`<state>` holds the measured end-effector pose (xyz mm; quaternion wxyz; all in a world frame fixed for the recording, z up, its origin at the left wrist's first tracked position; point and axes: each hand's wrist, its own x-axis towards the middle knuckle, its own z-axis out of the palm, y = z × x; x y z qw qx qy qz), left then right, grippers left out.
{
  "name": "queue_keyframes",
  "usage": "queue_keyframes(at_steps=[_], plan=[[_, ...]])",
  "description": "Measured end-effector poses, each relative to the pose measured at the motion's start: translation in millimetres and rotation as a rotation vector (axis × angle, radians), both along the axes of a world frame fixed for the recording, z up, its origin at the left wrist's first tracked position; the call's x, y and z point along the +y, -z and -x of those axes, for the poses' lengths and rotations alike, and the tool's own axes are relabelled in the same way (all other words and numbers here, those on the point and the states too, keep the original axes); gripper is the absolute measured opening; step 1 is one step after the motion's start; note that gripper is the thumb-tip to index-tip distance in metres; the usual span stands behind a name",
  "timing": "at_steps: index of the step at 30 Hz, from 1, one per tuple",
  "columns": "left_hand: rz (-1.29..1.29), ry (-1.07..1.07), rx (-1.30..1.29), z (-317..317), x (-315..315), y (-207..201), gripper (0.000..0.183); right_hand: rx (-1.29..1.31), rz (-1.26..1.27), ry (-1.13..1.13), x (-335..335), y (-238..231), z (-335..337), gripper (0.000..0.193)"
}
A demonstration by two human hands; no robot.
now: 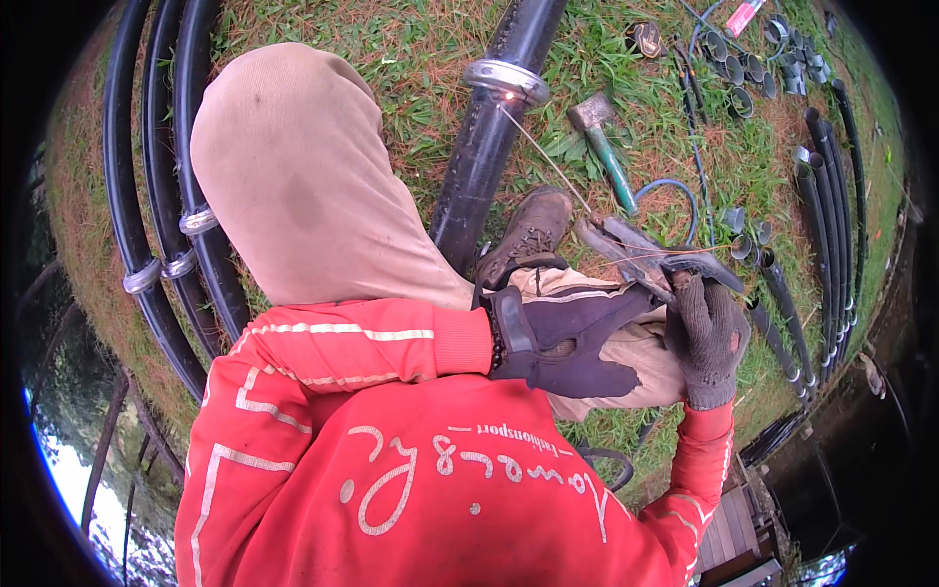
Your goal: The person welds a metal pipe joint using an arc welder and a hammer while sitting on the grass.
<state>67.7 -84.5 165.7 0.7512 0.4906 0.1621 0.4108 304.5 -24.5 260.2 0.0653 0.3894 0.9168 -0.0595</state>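
Note:
My right hand [706, 328], in a grey knitted glove, is closed around the end of a worn grey welding electrode holder [636, 249]. A thin welding rod [543, 155] slants from its jaws up to a pipe. The rod's tip meets a small bright glow beside a shiny metal collar [506, 80] on the thick black pipe [479, 161]. Reaching across my lap, my left hand [587, 338] wears a torn dark glove. Its fingers extend to the holder beside my right hand; their tips are hidden, so I cannot tell whether they grip it.
A hammer [603, 147] with a green handle lies right of the pipe, near my boot [528, 230]. Blue hose [675, 186] curves past it. Three black pipes [161, 196] run along the left. More pipes [831, 235] and grey cylindrical fittings [743, 73] lie on the grass at right.

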Motion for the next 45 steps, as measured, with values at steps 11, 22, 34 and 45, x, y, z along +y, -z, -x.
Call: queue_keyframes(at_steps=[11,22,34,45], plan=[[-0.038,-0.007,0.008,-0.8,-3.3,-2.5,0.106,-0.016,-0.02,0.074,0.9,0.3,6.9,0.057],[-0.066,-0.011,0.024,2.0,-1.8,-0.8,0.106,-0.022,-0.026,0.071,2.1,1.2,7.1,0.06],[-0.102,-0.023,0.035,8.7,0.3,5.0,0.106,-0.011,-0.026,0.08,2.6,4.1,7.3,0.059],[-0.289,-0.074,-0.021,9.1,5.2,20.9,0.106,0.021,-0.025,-0.007,4.9,-1.7,7.7,0.056]])
